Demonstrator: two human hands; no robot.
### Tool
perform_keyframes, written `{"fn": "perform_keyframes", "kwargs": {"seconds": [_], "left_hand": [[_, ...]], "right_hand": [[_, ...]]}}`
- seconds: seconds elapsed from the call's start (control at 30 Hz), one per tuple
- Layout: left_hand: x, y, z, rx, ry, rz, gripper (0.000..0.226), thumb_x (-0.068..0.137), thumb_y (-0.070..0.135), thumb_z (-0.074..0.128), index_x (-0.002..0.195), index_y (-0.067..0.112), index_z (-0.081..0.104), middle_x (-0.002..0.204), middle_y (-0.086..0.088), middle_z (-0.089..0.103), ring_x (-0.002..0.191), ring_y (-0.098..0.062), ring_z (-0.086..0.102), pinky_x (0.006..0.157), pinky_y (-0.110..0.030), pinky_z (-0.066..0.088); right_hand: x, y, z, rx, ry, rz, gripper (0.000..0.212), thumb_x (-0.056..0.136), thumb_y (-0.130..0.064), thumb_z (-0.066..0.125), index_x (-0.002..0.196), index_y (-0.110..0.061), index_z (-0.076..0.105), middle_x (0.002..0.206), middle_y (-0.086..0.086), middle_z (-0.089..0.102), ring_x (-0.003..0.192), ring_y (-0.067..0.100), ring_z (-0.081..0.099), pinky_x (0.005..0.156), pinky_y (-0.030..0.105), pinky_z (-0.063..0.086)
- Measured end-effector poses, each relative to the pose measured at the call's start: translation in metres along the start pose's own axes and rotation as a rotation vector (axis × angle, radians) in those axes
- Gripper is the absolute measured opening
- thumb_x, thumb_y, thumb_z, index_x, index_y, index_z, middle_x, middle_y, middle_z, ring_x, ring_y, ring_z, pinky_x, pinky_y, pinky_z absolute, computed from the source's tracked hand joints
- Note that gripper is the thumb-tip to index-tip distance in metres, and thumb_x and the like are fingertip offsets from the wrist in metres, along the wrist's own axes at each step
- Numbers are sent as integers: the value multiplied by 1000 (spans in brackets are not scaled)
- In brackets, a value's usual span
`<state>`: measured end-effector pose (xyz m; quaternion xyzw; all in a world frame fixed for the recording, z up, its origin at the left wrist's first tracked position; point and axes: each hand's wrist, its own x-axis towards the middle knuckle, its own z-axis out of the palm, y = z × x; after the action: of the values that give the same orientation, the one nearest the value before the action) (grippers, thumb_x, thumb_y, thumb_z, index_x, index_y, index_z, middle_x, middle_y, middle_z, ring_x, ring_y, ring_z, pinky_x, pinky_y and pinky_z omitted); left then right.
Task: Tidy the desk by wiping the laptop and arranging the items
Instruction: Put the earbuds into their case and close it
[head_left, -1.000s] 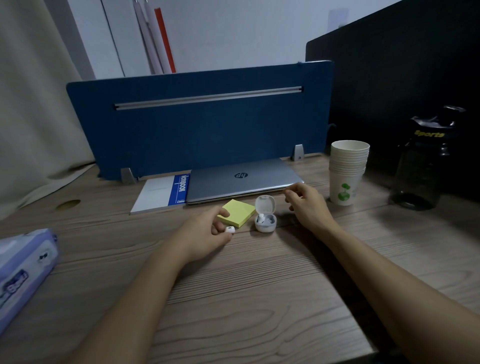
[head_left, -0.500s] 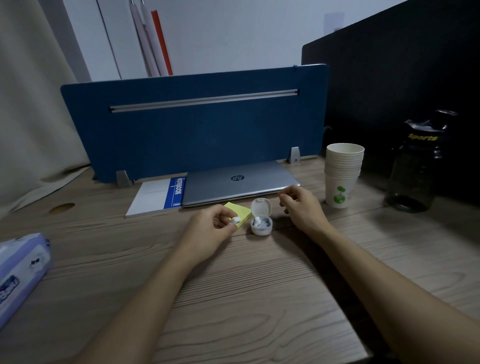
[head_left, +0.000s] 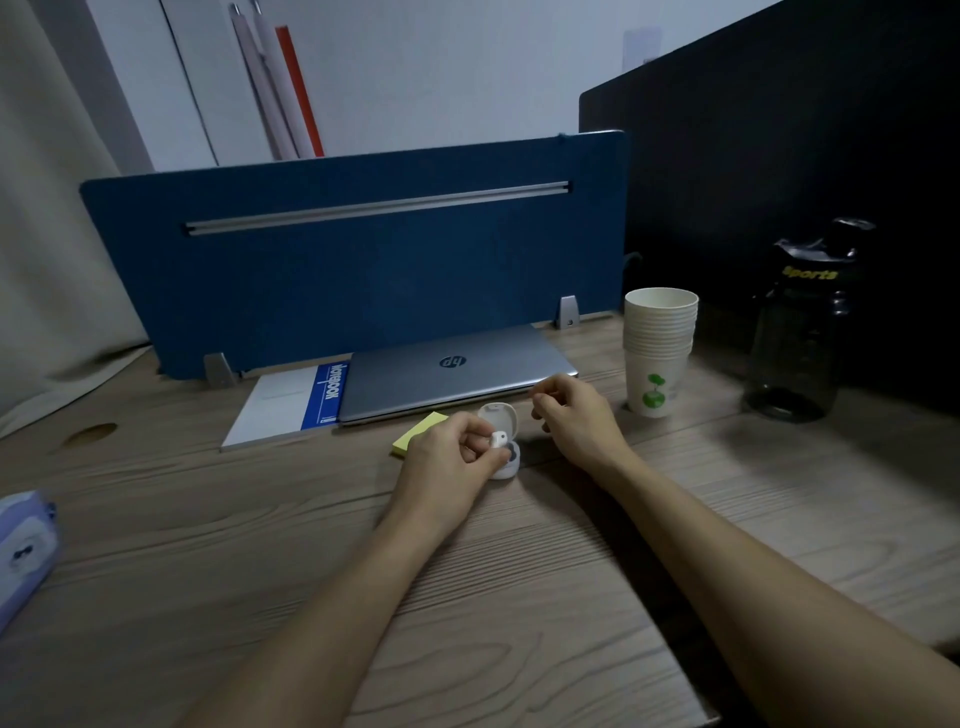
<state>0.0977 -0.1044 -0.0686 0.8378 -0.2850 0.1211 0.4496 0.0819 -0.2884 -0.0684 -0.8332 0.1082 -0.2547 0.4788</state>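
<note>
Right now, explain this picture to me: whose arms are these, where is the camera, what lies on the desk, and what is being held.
There is no machine here. A person wears a camera on the head, so the view looks forward and down at their own two bare arms.

The left hand pinches a small white earbud over its open charging case. The right hand hovers beside the case, fingers curled and seemingly empty.

On the wooden desk lie a closed laptop, a notebook to its left, yellow sticky notes, a stack of paper cups, a dark sports bottle and, at the left edge, a pack of wipes. A blue divider stands behind.
</note>
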Motion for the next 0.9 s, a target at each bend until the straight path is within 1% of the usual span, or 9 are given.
{"fn": "perform_keyframes", "kwargs": {"seconds": [0.1, 0.17, 0.3, 0.43, 0.53, 0.67, 0.73, 0.83, 0.9], "left_hand": [[-1, -2, -1, -23, -25, 2, 24, 75, 34, 82, 94, 31, 68, 78, 12, 65, 72, -2, 59, 63, -16, 49], [-2, -2, -1, -26, -46, 16, 28, 73, 32, 83, 97, 30, 68, 79, 12, 65, 72, -4, 59, 65, -17, 49], [-4, -2, -6, 15, -80, 50, 30, 72, 30, 84, 97, 33, 68, 82, 13, 64, 74, -2, 58, 65, -12, 45], [-4, -6, -14, 12, -99, 35, 33, 73, 31, 83, 102, 32, 68, 87, 13, 65, 77, 3, 57, 65, -7, 41], [-4, -7, -17, 33, -122, 51, 34, 75, 34, 81, 106, 35, 67, 91, 17, 66, 81, 2, 57, 66, -7, 41], [-4, -6, -17, 47, -141, 90, 34, 78, 31, 79, 109, 36, 65, 90, 21, 66, 81, 0, 57, 67, -13, 43], [-4, -6, -16, 50, -144, 112, 33, 79, 31, 78, 109, 36, 65, 90, 21, 66, 82, 0, 56, 68, -12, 43], [-4, -5, -14, 47, -147, 143, 32, 80, 28, 77, 108, 34, 65, 89, 21, 66, 84, 1, 55, 69, -8, 40], [-4, -5, -13, 58, -159, 150, 32, 81, 25, 76, 110, 34, 64, 91, 21, 66, 85, 0, 55, 71, -9, 40]], "right_hand": [[0, -1, 0, 4, 5, -4, 15, 95, -23, 53, 101, -18, 66, 87, -3, 69, 86, 16, 65, 80, 37, 53], [-1, -1, -1, 2, 6, -1, 16, 95, -22, 53, 102, -17, 66, 86, -3, 69, 85, 15, 65, 79, 37, 53], [-1, 0, -2, 2, 1, 6, 16, 95, -19, 51, 99, -19, 66, 83, -5, 70, 82, 13, 65, 76, 36, 53], [-2, -1, -2, 10, -22, 0, 21, 91, -13, 48, 98, -21, 66, 81, -7, 72, 78, 10, 64, 69, 32, 52], [-3, -1, -3, 19, -30, -8, 24, 88, -10, 47, 98, -20, 67, 79, -7, 72, 77, 11, 64, 72, 35, 53], [-2, 1, -3, 18, -34, -10, 23, 89, -11, 48, 97, -21, 67, 76, -7, 71, 78, 9, 65, 76, 36, 55], [-2, 1, -2, 15, -40, -9, 22, 89, -11, 48, 96, -21, 67, 74, -7, 71, 75, 9, 65, 75, 37, 55], [-1, 1, -1, 22, -47, -5, 23, 88, -10, 47, 93, -21, 67, 72, -5, 72, 71, 8, 66, 73, 37, 56], [-1, 1, -1, 29, -50, -1, 24, 86, -9, 47, 91, -19, 68, 73, -3, 72, 68, 9, 67, 70, 37, 57]]}}
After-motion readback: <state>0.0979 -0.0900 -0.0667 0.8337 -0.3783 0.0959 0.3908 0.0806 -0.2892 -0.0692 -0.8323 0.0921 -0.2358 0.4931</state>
